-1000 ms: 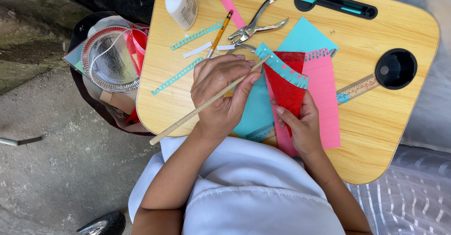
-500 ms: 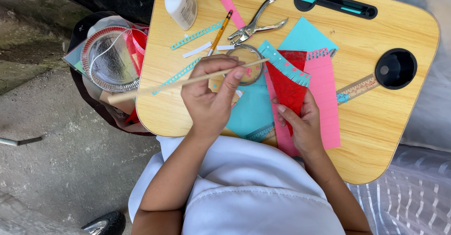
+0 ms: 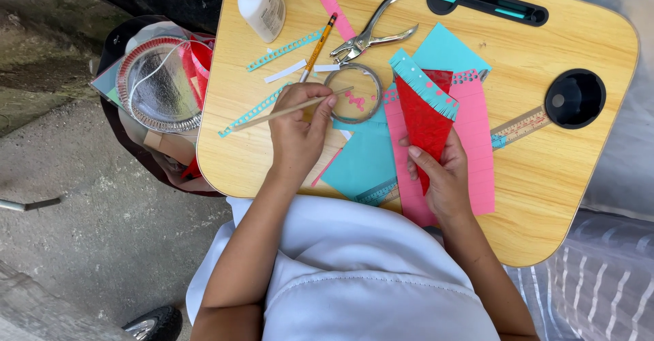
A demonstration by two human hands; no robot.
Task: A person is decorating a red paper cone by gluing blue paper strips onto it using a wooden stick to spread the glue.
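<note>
While the right hand [image 3: 446,177] pinches the red cone [image 3: 426,119], the left hand's [image 3: 296,133] grip holds a thin stick [image 3: 286,111] lying level, tip just left of that cone.

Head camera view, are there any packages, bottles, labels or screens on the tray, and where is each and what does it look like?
Glue bottle: far left corner of the wooden lap tray, white plastic, orange cap, pale label.
Foil dish: off the tray's left edge, round, silver, clear lid.
No screens or signs in view.
</note>
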